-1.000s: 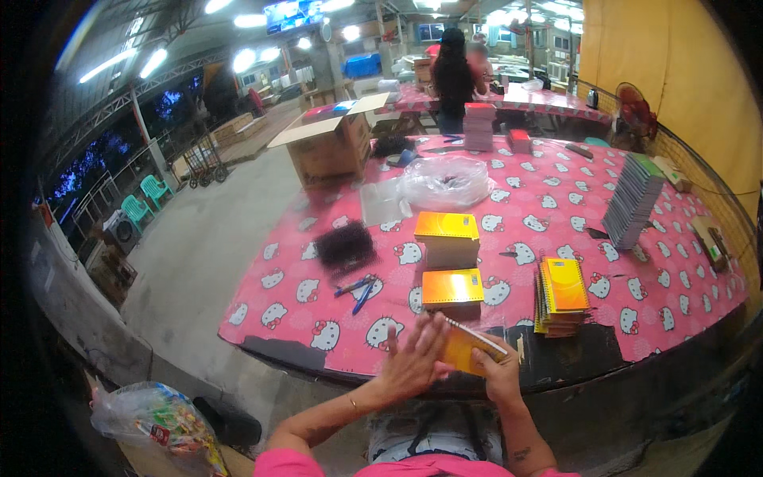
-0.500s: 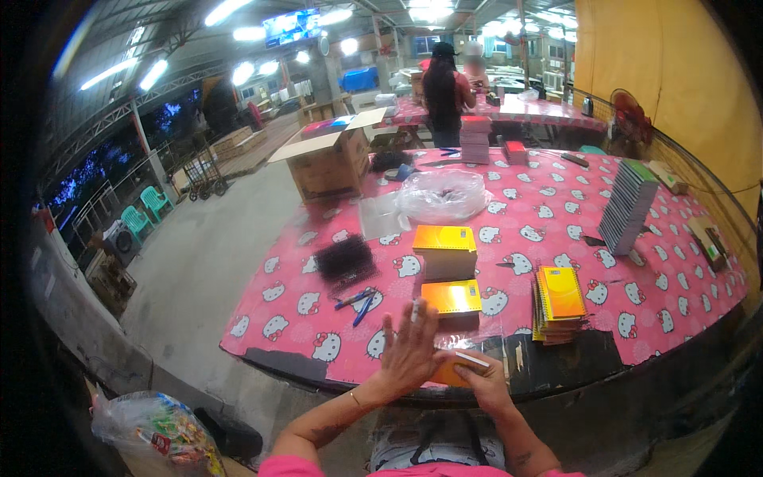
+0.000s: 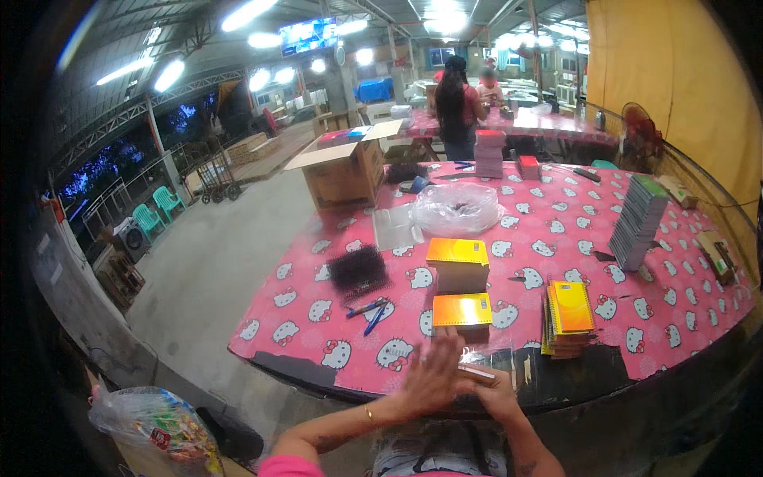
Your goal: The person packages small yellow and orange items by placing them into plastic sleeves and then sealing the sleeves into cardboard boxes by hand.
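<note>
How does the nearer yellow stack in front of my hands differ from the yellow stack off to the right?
The near stack lies with its covers' longer side across your view; the right stack has its longer side running away from you. The near stack looks squared up, while the right stack is uneven, with edges poking out on its left. Both have yellow-and-orange covers.

No words or numbers can be read: the dark printed blocks on the yellow-orange spiral notebooks, the red label at the plastic bag and the hanging screen are illegible.
</note>
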The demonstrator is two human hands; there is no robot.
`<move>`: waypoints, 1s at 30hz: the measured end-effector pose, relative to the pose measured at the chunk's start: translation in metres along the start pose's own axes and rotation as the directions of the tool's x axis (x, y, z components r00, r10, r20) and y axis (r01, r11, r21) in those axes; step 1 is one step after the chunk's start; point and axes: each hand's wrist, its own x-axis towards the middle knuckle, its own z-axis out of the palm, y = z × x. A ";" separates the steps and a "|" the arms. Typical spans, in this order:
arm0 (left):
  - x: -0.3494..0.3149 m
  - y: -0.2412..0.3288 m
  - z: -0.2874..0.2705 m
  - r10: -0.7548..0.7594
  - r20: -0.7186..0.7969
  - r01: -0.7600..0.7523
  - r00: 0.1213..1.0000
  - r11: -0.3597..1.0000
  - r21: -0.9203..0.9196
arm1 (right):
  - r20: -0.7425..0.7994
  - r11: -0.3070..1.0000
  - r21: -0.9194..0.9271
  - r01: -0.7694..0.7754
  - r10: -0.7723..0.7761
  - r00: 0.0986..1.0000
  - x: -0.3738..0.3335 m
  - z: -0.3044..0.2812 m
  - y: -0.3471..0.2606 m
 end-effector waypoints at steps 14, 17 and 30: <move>0.030 -0.022 -0.016 0.169 0.333 -0.155 0.928 0.986 -0.068 | 0.144 0.981 -0.191 0.023 0.005 0.990 0.017 -0.028 0.025; 0.003 -0.006 0.010 0.065 0.215 -0.065 0.974 0.998 -0.010 | 0.128 0.973 -0.230 0.010 0.020 0.992 0.019 -0.024 0.025; -0.021 0.013 0.037 0.089 0.101 -0.087 0.991 0.996 -0.029 | 0.103 0.999 -0.037 0.022 -0.018 0.995 0.015 -0.018 0.028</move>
